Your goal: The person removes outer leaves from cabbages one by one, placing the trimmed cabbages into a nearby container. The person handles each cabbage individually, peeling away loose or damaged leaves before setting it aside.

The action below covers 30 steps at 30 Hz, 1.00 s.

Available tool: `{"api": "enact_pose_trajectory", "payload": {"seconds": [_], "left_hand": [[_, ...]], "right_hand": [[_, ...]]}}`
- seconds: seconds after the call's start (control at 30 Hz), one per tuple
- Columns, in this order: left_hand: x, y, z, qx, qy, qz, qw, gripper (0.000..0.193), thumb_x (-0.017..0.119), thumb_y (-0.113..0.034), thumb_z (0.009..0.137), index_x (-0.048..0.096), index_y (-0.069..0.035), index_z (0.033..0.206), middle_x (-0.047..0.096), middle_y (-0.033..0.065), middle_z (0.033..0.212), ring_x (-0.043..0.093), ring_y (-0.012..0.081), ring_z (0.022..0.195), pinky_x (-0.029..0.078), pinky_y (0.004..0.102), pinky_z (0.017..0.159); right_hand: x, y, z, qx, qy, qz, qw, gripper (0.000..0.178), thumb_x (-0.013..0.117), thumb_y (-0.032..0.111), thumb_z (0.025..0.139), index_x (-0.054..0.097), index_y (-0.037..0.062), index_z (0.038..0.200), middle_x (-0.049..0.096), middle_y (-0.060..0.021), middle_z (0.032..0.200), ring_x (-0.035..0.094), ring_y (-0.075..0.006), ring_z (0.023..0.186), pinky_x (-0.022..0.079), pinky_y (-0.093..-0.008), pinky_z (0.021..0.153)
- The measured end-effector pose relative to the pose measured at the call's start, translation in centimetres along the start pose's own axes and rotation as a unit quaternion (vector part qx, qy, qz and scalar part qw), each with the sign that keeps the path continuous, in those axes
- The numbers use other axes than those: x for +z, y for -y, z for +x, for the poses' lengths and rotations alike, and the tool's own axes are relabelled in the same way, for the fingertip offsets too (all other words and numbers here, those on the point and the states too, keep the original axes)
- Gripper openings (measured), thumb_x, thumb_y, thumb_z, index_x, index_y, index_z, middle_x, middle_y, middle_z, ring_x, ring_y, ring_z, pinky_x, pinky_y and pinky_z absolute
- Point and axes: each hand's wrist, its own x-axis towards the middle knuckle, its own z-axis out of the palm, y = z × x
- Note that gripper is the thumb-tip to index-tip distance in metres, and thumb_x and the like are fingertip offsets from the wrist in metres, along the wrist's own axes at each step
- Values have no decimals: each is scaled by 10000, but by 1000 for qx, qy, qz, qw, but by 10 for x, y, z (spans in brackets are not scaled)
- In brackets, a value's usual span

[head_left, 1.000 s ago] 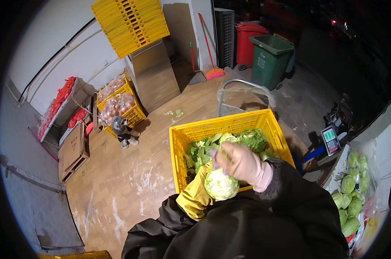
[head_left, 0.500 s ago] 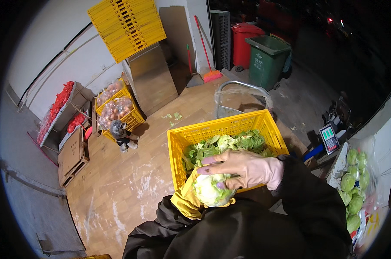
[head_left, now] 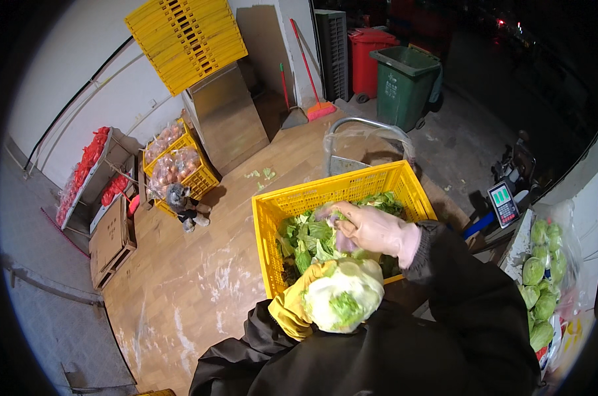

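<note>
A pale green-and-white head of lettuce point(head_left: 345, 296) rests in my left hand point(head_left: 292, 310), which wears a yellow glove and is closed around its left side. Beyond it stands a yellow plastic crate point(head_left: 299, 197) with loose green leaves point(head_left: 312, 239) inside. Over those leaves is my right hand point(head_left: 378, 231), in a pale pink glove. Its fingers point down and left, smeared by motion, so whether they grip a leaf is unclear.
Behind the crate rises a hand truck's metal handle point(head_left: 370, 121). On the right are wrapped green heads point(head_left: 542, 284) and a scale display point(head_left: 503, 204). A small grey dog point(head_left: 188, 206) sits by crates of bagged onion-like produce point(head_left: 175, 165). Leaf scraps point(head_left: 266, 173) lie on the floor.
My right hand has left the lettuce and moved up and over the leaves in the crate. The lettuce has turned and come slightly nearer and to the right in my left hand.
</note>
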Motion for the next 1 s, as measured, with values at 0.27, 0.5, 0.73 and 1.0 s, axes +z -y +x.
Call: {"api": "enact_pose_trajectory", "payload": {"seconds": [0.27, 0.5, 0.73, 1.0], "left_hand": [[-16, -22, 19, -173, 20, -49, 984, 566, 486, -430, 976, 468, -9, 1353, 565, 278, 1227, 567, 444, 1128, 511, 557, 913], [-25, -26, 44, -294, 94, -89, 947, 777, 457, -633, 936, 498, 58, 1290, 612, 267, 1041, 612, 311, 829, 519, 369, 625], [21, -43, 60, -43, -163, 380, 910, 636, 356, -555, 1023, 583, 39, 997, 615, 144, 692, 610, 260, 583, 457, 329, 464], [33, -38, 113, 111, -130, 337, 926, 517, 675, -375, 941, 538, -89, 1350, 633, 77, 1221, 625, 186, 1074, 532, 279, 871]], "right_hand": [[-7, 14, -11, -269, 78, 39, 959, 761, 728, 463, 858, 422, 157, 1484, 453, -201, 1469, 356, -358, 1415, 325, -420, 1158], [-6, -14, -7, -178, 47, 239, 953, 676, 661, 536, 885, 564, 22, 1314, 579, -141, 1344, 509, -231, 1277, 402, -393, 1090], [22, -84, 2, -46, -115, 752, 648, 580, 605, 550, 907, 609, 103, 1277, 655, -100, 1251, 629, -284, 1136, 494, -472, 1000], [18, -74, -43, -5, -263, 586, 766, 662, 581, 610, 916, 504, 145, 1381, 604, -49, 1278, 571, -238, 1202, 498, -489, 956]]}}
